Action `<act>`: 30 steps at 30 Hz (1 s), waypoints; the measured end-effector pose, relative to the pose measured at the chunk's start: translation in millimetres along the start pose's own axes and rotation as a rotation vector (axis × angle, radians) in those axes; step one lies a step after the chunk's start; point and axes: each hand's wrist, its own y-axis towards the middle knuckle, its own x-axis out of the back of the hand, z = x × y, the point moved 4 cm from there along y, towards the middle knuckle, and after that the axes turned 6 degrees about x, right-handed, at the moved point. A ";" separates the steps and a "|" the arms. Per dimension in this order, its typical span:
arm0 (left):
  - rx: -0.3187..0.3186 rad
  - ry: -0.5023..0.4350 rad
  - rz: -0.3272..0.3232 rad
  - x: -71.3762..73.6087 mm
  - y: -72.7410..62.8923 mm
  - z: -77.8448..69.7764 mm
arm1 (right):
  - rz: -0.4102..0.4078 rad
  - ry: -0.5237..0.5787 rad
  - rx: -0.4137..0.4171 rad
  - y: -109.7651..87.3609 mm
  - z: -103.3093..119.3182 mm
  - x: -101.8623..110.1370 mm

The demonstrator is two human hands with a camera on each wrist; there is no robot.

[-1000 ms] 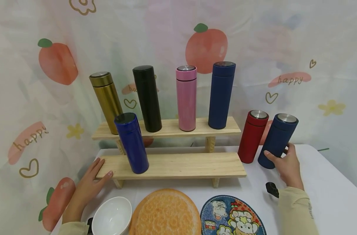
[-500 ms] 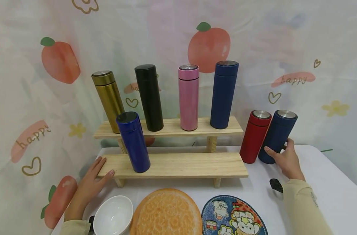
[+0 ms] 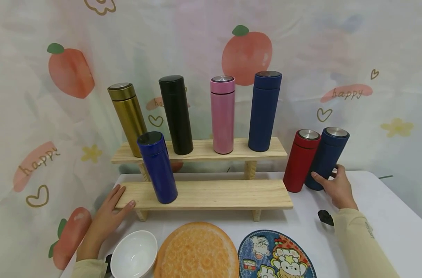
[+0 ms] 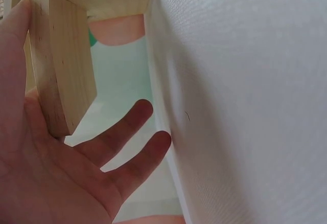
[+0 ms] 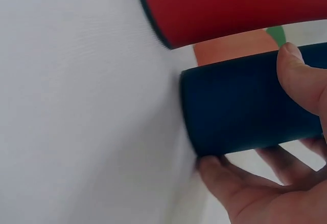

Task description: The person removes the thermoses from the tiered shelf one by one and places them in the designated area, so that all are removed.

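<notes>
My right hand (image 3: 339,189) grips the lower part of a navy thermos flask (image 3: 328,152) with a steel-topped lid, thumb on the near side and fingers behind. It stands upright close to the right of a red thermos flask (image 3: 301,162); in the right wrist view a narrow gap shows between the navy flask (image 5: 240,101) and the red one (image 5: 230,9). At the left end of a two-tier wooden shelf (image 3: 225,195), my left hand (image 3: 101,220) rests against the lower board with its fingers extended. A glossy blue flask (image 3: 159,170) occupies that board.
Gold (image 3: 129,119), black (image 3: 177,116), pink (image 3: 223,116) and navy (image 3: 264,112) flasks line the upper board (image 3: 204,147). In front lie a white bowl (image 3: 134,255), a round bread-patterned mat (image 3: 197,255) and a cartoon mat (image 3: 277,255). A printed cloth (image 3: 197,38) hangs behind the table (image 3: 381,216).
My right hand has moved the navy flask back and slightly left, closer to the red flask. The left hand keeps its place on the shelf; the head view has shifted slightly.
</notes>
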 end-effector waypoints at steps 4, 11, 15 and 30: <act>0.002 -0.006 0.010 0.3 0.1 0.8 | 0.010 0.012 -0.050 -5.0 -5.5 -0.7; 0.003 -0.003 0.013 2.8 -0.9 1.2 | 0.043 0.237 -0.104 -10.7 -7.1 -3.4; 0.004 0.000 0.021 0.4 -0.3 -0.6 | 0.033 0.327 -0.105 -18.3 -5.8 1.9; -0.006 0.023 0.005 -0.1 0.7 -0.1 | -0.289 0.550 0.137 -45.0 73.3 33.1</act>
